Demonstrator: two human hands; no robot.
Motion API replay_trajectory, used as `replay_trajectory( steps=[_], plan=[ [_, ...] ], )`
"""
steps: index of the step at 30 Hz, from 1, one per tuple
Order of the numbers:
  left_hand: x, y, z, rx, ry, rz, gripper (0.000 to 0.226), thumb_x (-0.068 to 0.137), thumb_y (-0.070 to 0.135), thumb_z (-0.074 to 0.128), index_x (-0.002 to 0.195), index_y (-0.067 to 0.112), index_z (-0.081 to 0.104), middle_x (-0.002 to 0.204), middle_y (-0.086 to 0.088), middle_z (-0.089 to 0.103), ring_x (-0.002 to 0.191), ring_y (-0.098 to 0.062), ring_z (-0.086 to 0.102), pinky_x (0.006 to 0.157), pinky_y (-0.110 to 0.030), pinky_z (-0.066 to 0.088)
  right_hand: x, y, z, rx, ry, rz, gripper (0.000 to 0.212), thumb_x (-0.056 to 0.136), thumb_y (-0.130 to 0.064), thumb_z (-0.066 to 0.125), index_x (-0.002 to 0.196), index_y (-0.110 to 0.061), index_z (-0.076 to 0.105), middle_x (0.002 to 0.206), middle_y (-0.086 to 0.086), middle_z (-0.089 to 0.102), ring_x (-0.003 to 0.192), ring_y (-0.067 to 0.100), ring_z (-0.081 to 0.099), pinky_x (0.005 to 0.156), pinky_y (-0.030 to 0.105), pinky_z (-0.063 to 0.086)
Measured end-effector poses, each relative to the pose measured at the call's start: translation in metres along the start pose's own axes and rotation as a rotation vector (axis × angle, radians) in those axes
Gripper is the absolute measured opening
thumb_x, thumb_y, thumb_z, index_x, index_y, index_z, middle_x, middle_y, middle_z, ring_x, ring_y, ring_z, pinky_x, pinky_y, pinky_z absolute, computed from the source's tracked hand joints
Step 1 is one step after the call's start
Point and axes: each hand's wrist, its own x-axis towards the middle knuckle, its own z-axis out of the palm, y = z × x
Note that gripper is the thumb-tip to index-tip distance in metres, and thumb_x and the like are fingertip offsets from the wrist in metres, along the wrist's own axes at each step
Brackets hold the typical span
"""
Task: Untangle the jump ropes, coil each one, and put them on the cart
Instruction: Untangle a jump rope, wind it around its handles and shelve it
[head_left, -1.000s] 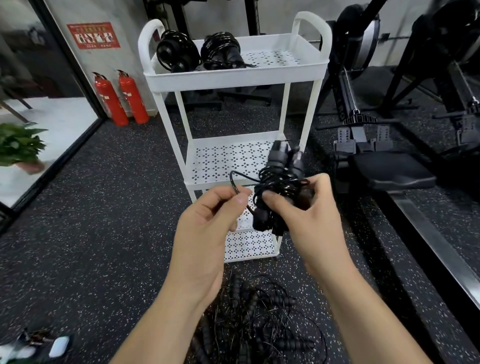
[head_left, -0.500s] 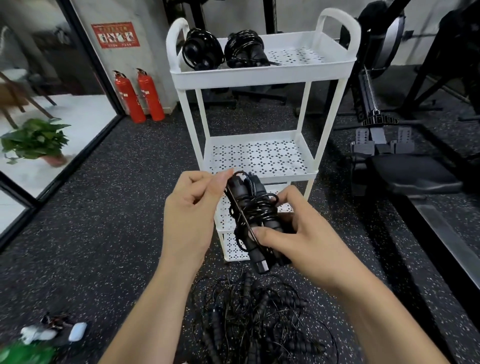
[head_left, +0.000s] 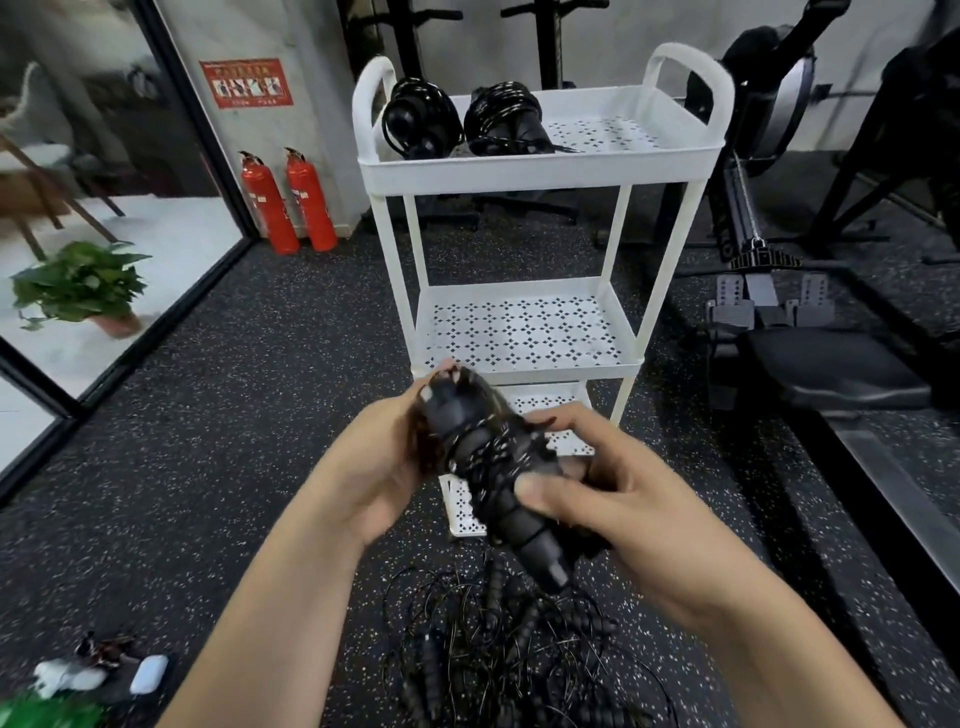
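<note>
A black jump rope (head_left: 488, 457), its cord wound round its two handles, is held between both hands in front of the white three-shelf cart (head_left: 540, 171). My left hand (head_left: 374, 467) cups the bundle's upper end; it is blurred. My right hand (head_left: 597, 499) grips the lower half, thumb across the handles. Two coiled black ropes (head_left: 460, 122) lie on the cart's top shelf at the left. A tangle of black ropes (head_left: 509, 660) lies on the floor below my hands.
The cart's middle shelf (head_left: 524, 332) holds nothing. A rowing machine (head_left: 779, 332) stands right of the cart. Two red fire extinguishers (head_left: 288, 202) stand by the wall, a potted plant (head_left: 78, 286) behind glass at left. Small items (head_left: 104, 670) lie on the floor at bottom left.
The wound rope has tilted so its handles point down and right. My left hand went from pinching the cord's end to cupping the bundle. The view has drawn back from the cart.
</note>
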Motion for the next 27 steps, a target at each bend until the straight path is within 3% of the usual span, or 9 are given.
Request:
replay_trajectory(
  steps=[3,6,9,11,14,16,20,23,27],
  plan=[
    [0.004,-0.017,0.003,-0.098,-0.028,0.012,0.047,0.098,0.035,0.071,0.123,-0.005,0.068,0.115,-0.02,0.07,0.101,-0.034,0.056,0.092,-0.054,0.041,0.004,-0.004,0.002,0.238,0.067,-0.038,0.036,0.089,-0.027,0.081,0.12,-0.012,0.071,0.108,0.023,0.075,0.09,0.024,0.072,0.074,0.031,0.057],
    [0.001,-0.025,0.017,-0.097,-0.082,0.028,0.024,0.1,0.028,0.066,0.109,0.006,0.068,0.095,-0.009,0.074,0.076,-0.019,0.061,0.067,-0.036,0.038,0.006,-0.007,0.002,0.319,0.132,-0.022,0.042,0.087,-0.036,0.078,0.118,-0.008,0.074,0.12,0.022,0.073,0.101,0.024,0.068,0.088,0.036,0.052],
    [0.0,-0.028,0.026,0.072,-0.018,0.06,0.016,0.109,0.018,0.057,0.107,0.012,0.072,0.094,-0.004,0.079,0.074,-0.013,0.064,0.064,-0.031,0.038,0.006,-0.017,0.0,0.233,0.327,-0.068,0.025,0.084,-0.039,0.085,0.093,-0.017,0.078,0.097,0.01,0.077,0.091,0.025,0.062,0.079,0.04,0.044],
    [0.004,-0.032,0.026,0.095,0.031,0.066,0.017,0.109,0.021,0.058,0.11,0.011,0.073,0.099,-0.007,0.08,0.077,-0.013,0.066,0.064,-0.029,0.041,0.007,-0.038,-0.005,0.08,0.46,-0.122,0.018,0.084,-0.045,0.086,0.086,-0.03,0.077,0.084,0.001,0.074,0.08,0.026,0.055,0.069,0.038,0.038],
    [0.007,-0.031,0.027,0.068,0.075,0.066,0.018,0.107,0.021,0.062,0.105,0.01,0.075,0.099,-0.011,0.08,0.077,-0.016,0.067,0.062,-0.028,0.041,0.02,-0.094,-0.017,-0.239,0.626,-0.283,0.018,0.094,-0.047,0.079,0.102,-0.033,0.071,0.086,-0.009,0.079,0.077,0.014,0.071,0.069,0.036,0.055],
    [0.01,-0.027,0.026,0.07,0.089,0.067,0.017,0.106,0.02,0.064,0.1,0.01,0.076,0.096,-0.014,0.08,0.075,-0.019,0.068,0.057,-0.027,0.041,0.038,-0.139,-0.03,-0.509,0.736,-0.376,0.023,0.093,-0.049,0.078,0.11,-0.037,0.066,0.087,-0.018,0.077,0.076,0.004,0.074,0.069,0.025,0.057],
    [0.011,-0.022,0.021,0.1,0.08,0.064,0.02,0.106,0.019,0.064,0.093,0.011,0.078,0.094,-0.013,0.08,0.074,-0.019,0.068,0.056,-0.027,0.04,0.096,-0.212,-0.059,-0.906,0.803,-0.391,0.045,0.089,-0.057,0.073,0.123,-0.03,0.06,0.097,-0.005,0.076,0.084,0.012,0.071,0.064,0.029,0.049],
    [0.01,-0.017,0.017,0.12,0.074,0.071,0.021,0.106,0.018,0.064,0.092,0.01,0.079,0.093,-0.012,0.08,0.073,-0.019,0.069,0.054,-0.027,0.042,0.14,-0.242,-0.068,-1.141,0.819,-0.37,0.045,0.094,-0.05,0.072,0.123,-0.019,0.057,0.097,0.001,0.07,0.082,0.014,0.064,0.058,0.024,0.041],
    [0.01,-0.011,0.017,0.138,0.069,0.067,0.02,0.106,0.018,0.064,0.096,0.005,0.076,0.093,-0.011,0.08,0.071,-0.016,0.069,0.054,-0.027,0.043,0.19,-0.249,-0.077,-1.313,0.788,-0.239,0.042,0.095,-0.041,0.071,0.119,-0.01,0.057,0.095,0.01,0.067,0.083,0.03,0.065,0.064,0.037,0.052]
  ],
)
